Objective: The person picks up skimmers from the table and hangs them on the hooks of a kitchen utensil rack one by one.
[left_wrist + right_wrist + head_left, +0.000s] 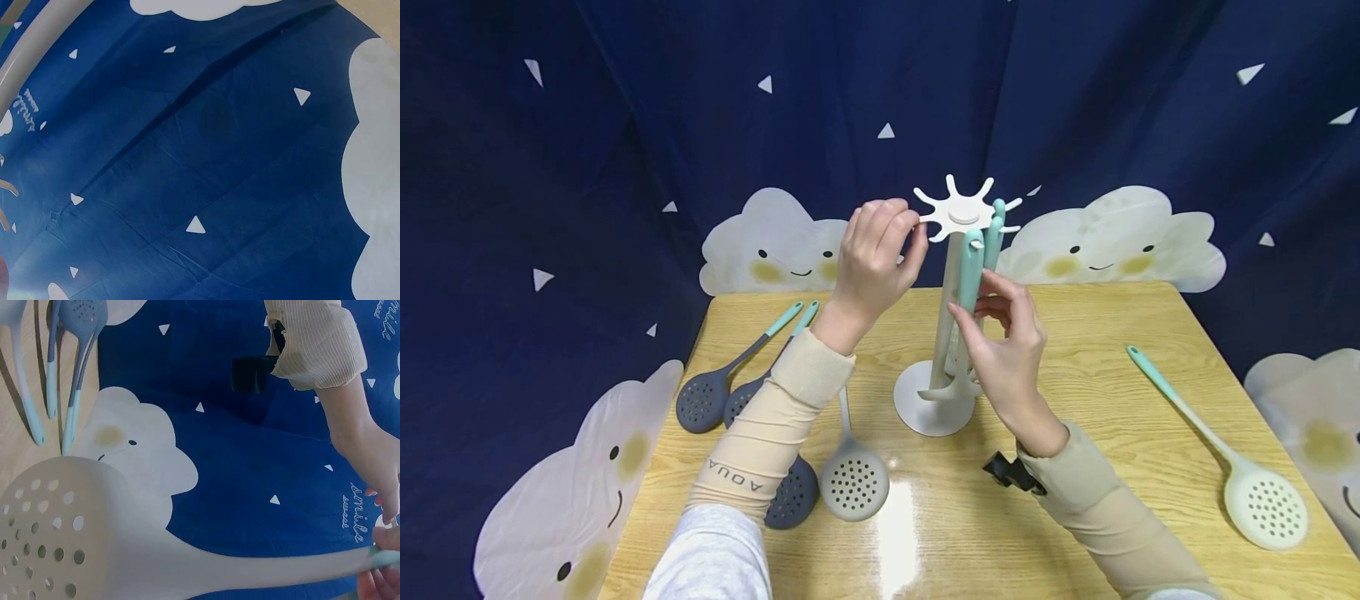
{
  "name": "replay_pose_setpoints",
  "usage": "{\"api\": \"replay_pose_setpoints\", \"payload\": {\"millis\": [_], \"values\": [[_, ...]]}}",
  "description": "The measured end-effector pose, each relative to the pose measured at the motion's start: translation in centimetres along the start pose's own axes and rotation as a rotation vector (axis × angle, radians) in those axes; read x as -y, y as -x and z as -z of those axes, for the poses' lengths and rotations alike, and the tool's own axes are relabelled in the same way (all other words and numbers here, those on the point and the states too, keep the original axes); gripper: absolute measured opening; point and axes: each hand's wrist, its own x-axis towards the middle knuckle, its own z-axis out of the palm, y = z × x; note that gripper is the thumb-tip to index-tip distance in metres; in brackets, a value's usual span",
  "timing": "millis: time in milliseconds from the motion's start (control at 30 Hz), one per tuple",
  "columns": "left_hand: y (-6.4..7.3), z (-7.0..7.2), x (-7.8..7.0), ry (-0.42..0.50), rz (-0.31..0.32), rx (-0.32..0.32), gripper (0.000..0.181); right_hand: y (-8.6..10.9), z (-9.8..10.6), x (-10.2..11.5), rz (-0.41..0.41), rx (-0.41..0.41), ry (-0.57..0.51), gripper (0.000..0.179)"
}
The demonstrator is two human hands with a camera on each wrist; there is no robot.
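Observation:
A white utensil rack [964, 210] with a ring of hooks on a post stands on the table, its round base [934, 421] below. My left hand [874, 258] pinches one hook at the left of the rack's top. Fingers and thumb of my right hand [1011, 346] hold the turquoise handle [971, 275] of a pale skimmer; a hook tip shows in the handle's hole. In the right wrist view the skimmer's perforated head [87, 531] appears large. Other turquoise handles [993, 242] hang just behind it, their lower parts partly hidden.
Dark grey skimmers [702, 402] with turquoise handles lie at the table's left, partly under the left forearm. Beside them lies a light grey skimmer [854, 483]. A cream skimmer [1266, 508] lies at the far right. A blue curtain [880, 75] with cloud shapes surrounds the wooden table [1075, 533].

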Motion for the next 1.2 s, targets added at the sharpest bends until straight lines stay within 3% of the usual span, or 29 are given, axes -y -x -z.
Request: {"api": "replay_pose_setpoints", "payload": {"millis": [167, 333, 467, 667, 833, 967, 1200], "values": [[0.0, -0.1, -0.1, 0.005, 0.006, -0.001, 0.01, 0.0, 0.7, -0.3, 0.03, 0.04, -0.001, 0.051], [0.4, -0.2, -0.1, -0.013, 0.011, -0.002, 0.011, 0.3, 2.0, -1.5, 0.122, 0.047, -0.034, 0.033], [0.9, -0.2, -0.2, -0.009, 0.007, 0.006, 0.015, 0.9, 3.4, -3.4, 0.165, 0.023, 0.011, 0.044], [2.7, -0.4, -0.4, 0.089, 0.04, 0.051, 0.035, 2.8, 6.0, -7.0, 0.103, 0.034, 0.169, 0.029], [5.6, -0.8, -0.6, 0.113, 0.12, 0.141, 0.055, 5.0, 7.4, -9.3, -0.022, 0.157, 0.248, 0.042], [8.7, -1.3, -0.9, 0.089, 0.21, 0.284, 0.055, 6.9, 7.6, -10.6, -0.177, 0.299, 0.269, 0.053], [13.2, -2.0, -1.9, 0.146, 0.521, 0.781, 0.057, 9.9, 6.5, -11.7, -0.476, 0.557, 0.291, 0.067]]}}
